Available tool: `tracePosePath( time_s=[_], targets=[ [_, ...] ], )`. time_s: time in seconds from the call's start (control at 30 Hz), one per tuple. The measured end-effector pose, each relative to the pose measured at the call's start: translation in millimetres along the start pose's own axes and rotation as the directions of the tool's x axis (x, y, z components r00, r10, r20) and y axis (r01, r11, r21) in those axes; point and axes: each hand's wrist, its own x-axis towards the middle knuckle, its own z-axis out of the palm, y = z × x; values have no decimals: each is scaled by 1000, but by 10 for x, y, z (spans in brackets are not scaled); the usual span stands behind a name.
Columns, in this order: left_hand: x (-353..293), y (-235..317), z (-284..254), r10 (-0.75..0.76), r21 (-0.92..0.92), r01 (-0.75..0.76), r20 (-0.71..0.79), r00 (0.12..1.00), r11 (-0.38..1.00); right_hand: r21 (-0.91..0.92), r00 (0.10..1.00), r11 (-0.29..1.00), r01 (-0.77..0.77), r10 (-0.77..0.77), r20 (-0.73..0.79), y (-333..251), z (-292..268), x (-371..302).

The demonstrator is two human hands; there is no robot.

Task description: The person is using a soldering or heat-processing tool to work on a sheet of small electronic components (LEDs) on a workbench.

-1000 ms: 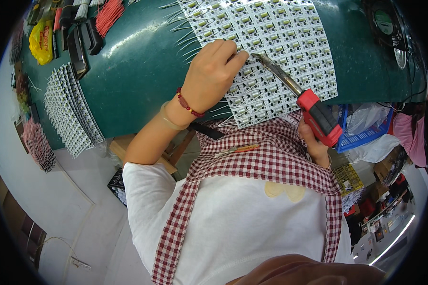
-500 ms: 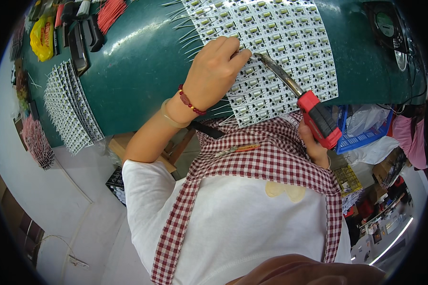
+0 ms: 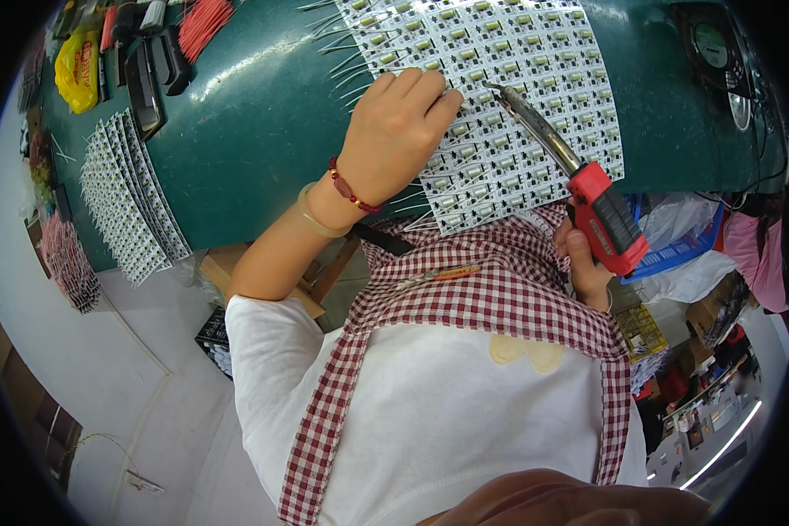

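A large white circuit-board panel (image 3: 548, 105) with rows of small components lies on the green table. White wires (image 3: 346, 66) stick out along its left edge, and more lie across its lower left part. Above the panel my left hand (image 3: 401, 123) is closed, its fingertips bent down toward the board; whatever they pinch is hidden beneath them. My right hand (image 3: 585, 263) grips a red and black soldering iron (image 3: 607, 219). The iron's dark metal tip points up and left over the panel, a little to the right of my left thumb and apart from it.
Overlapping board panels (image 3: 127, 202) lie at the table's left edge. Beyond them are a yellow plastic bag (image 3: 79, 70), black holders (image 3: 171, 63) and red wires (image 3: 205, 26). A black device (image 3: 712, 46) stands far right. A blue crate (image 3: 675, 254) sits below the table's right edge.
The soldering iron has shifted right and its tip slightly farther up, away from my left thumb. My right hand moved with it. My left hand stays almost in place.
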Motion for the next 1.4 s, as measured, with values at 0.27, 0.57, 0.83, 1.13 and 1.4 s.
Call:
tracePosePath(
  time_s=[0.27,0.57,0.83,1.13,1.4],
  targets=[
    [23,59,-125,14,154,-31,109,994,988,129,999,991,-31,34,-19,-147,96,129],
    [148,-127,-250,-70,31,70,4,998,997,165,993,981,103,-92,-69,-229,162,307],
    [77,-208,10,8,-2,-9,-70,997,1000,46,993,999,-8,13,-113,-124,152,284],
    [57,-234,36,15,-7,-16,-78,997,1000,-102,988,994,39,-53,-146,-53,173,331],
    [79,-230,18,33,-17,-34,-81,996,999,-165,992,986,16,-36,-123,-93,168,338]
  ],
)
